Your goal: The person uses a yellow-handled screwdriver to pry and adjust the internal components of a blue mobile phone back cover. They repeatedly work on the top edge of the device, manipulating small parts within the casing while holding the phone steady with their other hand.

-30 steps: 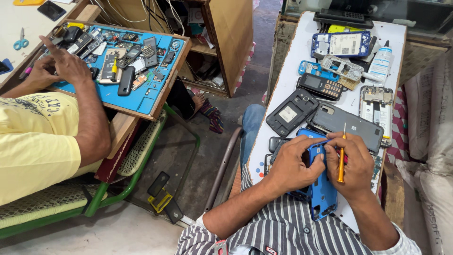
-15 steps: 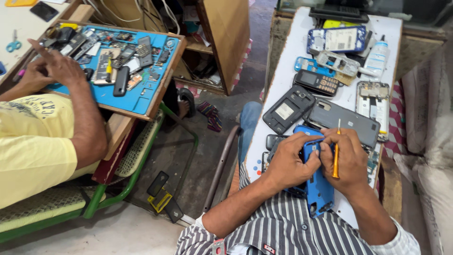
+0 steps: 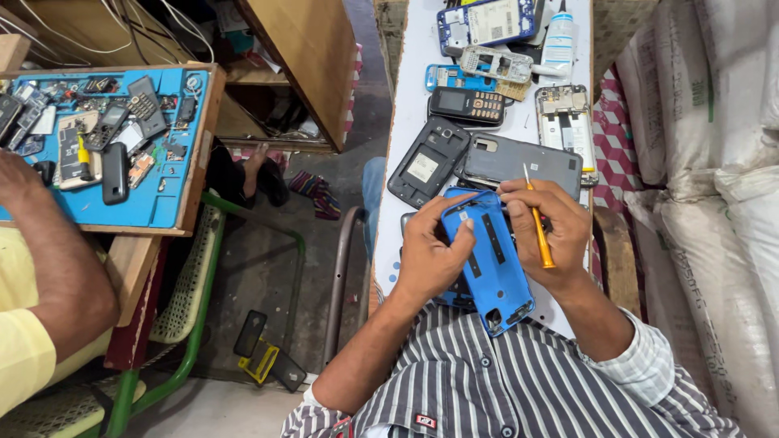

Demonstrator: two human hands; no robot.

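Pinched in the right hand is a thin orange-handled screwdriver w/ metal tip, fingers closed round the shaft, tip pointing up and away from the person, handle end down toward the wrist. Left hand is clamped on the blue plastic phone back shell, thumb pressed flat on the shell's inner face near its upper left edge, other fingers wrapped under that edge. Shell lies between both hands, long axis running from upper left, by the left thumb, to lower right, toward the striped shirt; camera cut-out end sits nearest the person. Driver shaft runs roughly parallel to that axis, just beside the shell's right edge, tip past its top corner, so right hand is nearer the far end, left nearer the middle. Under and beyond: narrow white worktable, grey phone back cover touching the right fingertips' area, black open phone housing, black keypad phone. Well apart at left, another person's arm by a blue repair mat w/ phone parts.
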